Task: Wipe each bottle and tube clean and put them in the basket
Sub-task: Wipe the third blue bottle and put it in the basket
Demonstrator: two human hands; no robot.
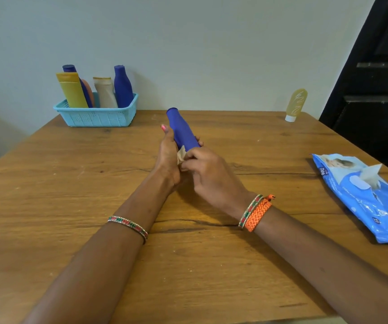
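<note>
Forearms: both reach in from the near edge over the wooden table (pixel 48 183), meeting at mid-table; a beaded bangle (pixel 128 224) sits on the left forearm, and a matching bangle beside an orange woven band (pixel 258 212) on the right wrist.
Left hand (pixel 168 155): wrapped around the lower part of the blue bottle (pixel 182 129), thumb lying up along its left side, fingertips showing past its right side.
Right hand (pixel 208 170): fingers curled, pinching a small beige wipe (pixel 181 156) against the bottle's near end, just beside the left hand.
Blue bottle: held above the table, tilted away from the camera with its cap end pointing far and slightly left.
Wipe pack (pixel 363 197): blue packet lying flat at the right edge, one white wipe sticking up out of its opening.
Yellow bottle (pixel 296 104): translucent, standing on its white cap at the far right, near the wall, well apart from the hands.
Basket (pixel 97 115): light blue, at the far left corner against the wall; it holds a yellow tube (pixel 71 91), a dark blue bottle behind it, an orange item partly hidden, a beige bottle (pixel 105 92) and another blue bottle (pixel 122 87), all standing or leaning upright.
</note>
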